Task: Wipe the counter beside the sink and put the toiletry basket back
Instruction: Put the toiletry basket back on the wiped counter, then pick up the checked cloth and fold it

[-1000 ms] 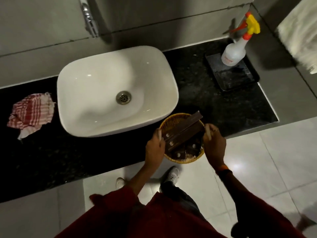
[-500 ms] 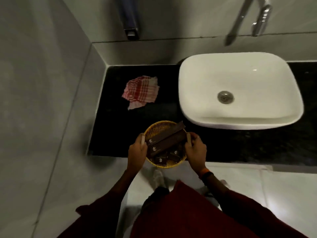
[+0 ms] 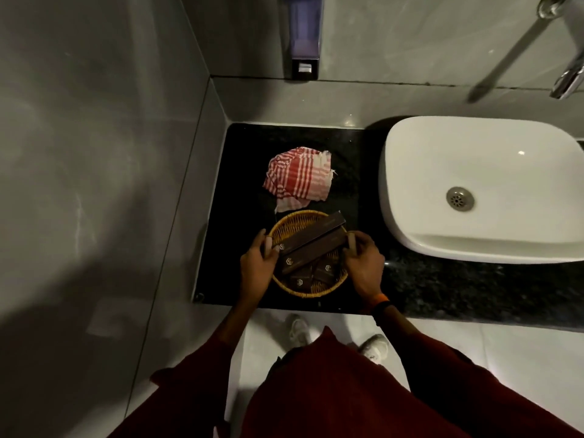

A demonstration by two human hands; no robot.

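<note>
A round yellow wicker toiletry basket [image 3: 295, 221] sits over the black counter [image 3: 240, 216] left of the white sink [image 3: 486, 191]. It holds several dark brown boxes [image 3: 313, 245]. My left hand [image 3: 257, 263] grips the basket's left rim. On the right rim, my right hand [image 3: 363, 263] has its fingers closed. A crumpled red-and-white checked cloth [image 3: 297, 177] lies just behind the basket. Whether the basket rests on the counter or hovers above it, I cannot tell.
Grey tiled walls [image 3: 104, 184] close in the counter on the left and at the back. A soap dispenser [image 3: 305, 36] hangs on the back wall. A chrome tap [image 3: 565, 80] juts out above the sink. The pale floor and my shoes [image 3: 298, 330] lie below the counter's front edge.
Both hands have carried the basket from the right of the sink to the counter on its left, close to the cloth. The view swung left with them.
</note>
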